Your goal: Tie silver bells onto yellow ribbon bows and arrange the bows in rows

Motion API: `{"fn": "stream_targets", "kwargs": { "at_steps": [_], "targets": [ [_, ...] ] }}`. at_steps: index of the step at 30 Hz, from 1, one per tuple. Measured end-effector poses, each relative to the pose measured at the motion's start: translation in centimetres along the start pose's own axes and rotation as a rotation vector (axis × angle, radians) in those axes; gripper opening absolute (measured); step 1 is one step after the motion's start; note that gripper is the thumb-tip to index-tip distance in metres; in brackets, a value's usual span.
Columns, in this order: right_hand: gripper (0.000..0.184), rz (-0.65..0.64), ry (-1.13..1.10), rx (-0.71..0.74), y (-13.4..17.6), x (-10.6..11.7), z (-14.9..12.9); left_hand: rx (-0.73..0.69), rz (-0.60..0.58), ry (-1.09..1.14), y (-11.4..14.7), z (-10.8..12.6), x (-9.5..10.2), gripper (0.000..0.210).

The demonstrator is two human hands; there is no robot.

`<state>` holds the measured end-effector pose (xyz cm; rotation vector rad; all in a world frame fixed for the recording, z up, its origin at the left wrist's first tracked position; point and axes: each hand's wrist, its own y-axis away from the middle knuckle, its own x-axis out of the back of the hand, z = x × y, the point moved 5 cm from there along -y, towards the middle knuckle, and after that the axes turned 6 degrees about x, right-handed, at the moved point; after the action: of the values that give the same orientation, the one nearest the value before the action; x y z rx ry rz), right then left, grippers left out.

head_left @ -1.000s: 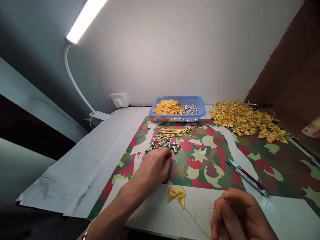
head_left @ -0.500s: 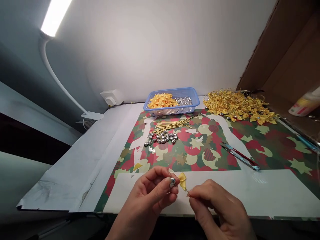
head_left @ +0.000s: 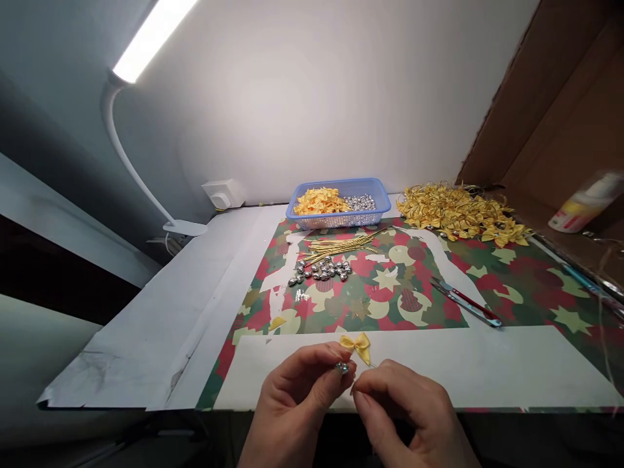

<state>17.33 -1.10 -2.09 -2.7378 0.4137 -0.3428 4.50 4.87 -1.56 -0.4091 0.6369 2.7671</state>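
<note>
Between the thumb and fingers of my left hand (head_left: 305, 396) is a small silver bell (head_left: 342, 367), partly covered by the fingertips. A yellow ribbon bow (head_left: 358, 346) shows just beyond those fingertips, its loops spread and a tail hanging towards my right hand. My right hand (head_left: 407, 406) is pinched close by, around a thin gold cord (head_left: 371, 364) of which only a short bit shows near the bow. How cord, bow and bell are joined is hidden by the fingers.
Silver bells (head_left: 324, 268) and gold cords (head_left: 341, 245) lie on the patterned mat. Behind stands a blue basket (head_left: 298, 221) with yellow bows and silver bells. Finished-looking bows are heaped (head_left: 461, 211) at right, near snips (head_left: 465, 302). A lamp (head_left: 185, 227) stands left.
The bow has turned so both loops show, and the bell has rotated in my left fingers. My right hand has moved left, closer to my left hand. The camera view has shifted slightly.
</note>
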Motion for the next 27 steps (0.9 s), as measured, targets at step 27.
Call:
{"fn": "stream_targets", "kwargs": {
  "at_steps": [27],
  "targets": [
    [0.015,-0.002,-0.061,-0.023,0.13,-0.02,0.26,-0.065,-0.03,-0.036,0.38,-0.22,0.13,0.009]
  ]
}}
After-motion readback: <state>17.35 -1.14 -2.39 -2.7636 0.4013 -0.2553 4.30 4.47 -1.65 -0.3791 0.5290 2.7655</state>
